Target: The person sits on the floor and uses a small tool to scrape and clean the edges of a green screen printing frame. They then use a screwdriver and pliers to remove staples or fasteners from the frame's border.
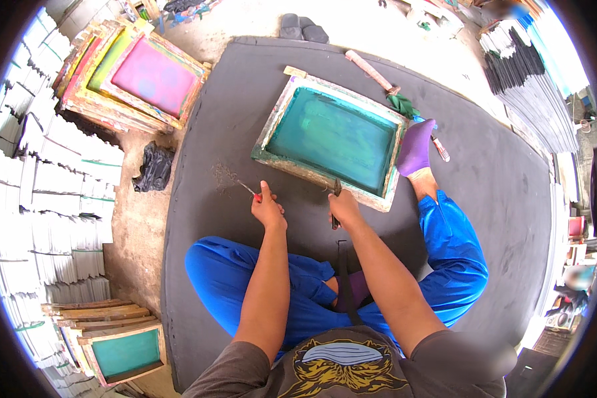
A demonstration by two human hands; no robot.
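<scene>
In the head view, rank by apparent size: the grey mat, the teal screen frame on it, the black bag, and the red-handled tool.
1. grey mat
2. teal screen frame
3. black bag
4. red-handled tool, in the left hand

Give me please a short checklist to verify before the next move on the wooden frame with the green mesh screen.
1. Left hand grips the thin red-handled tool: ok.
2. Right hand holds the small dark-headed hammer at the near edge of the wooden frame with green mesh screen: ok.
3. Frame lies flat on the dark grey mat: ok.
4. Purple-socked foot touches the frame's right side: ok.
5. Nail or staple under the hammer: cannot tell.
6. Mesh undamaged: cannot tell.
</scene>
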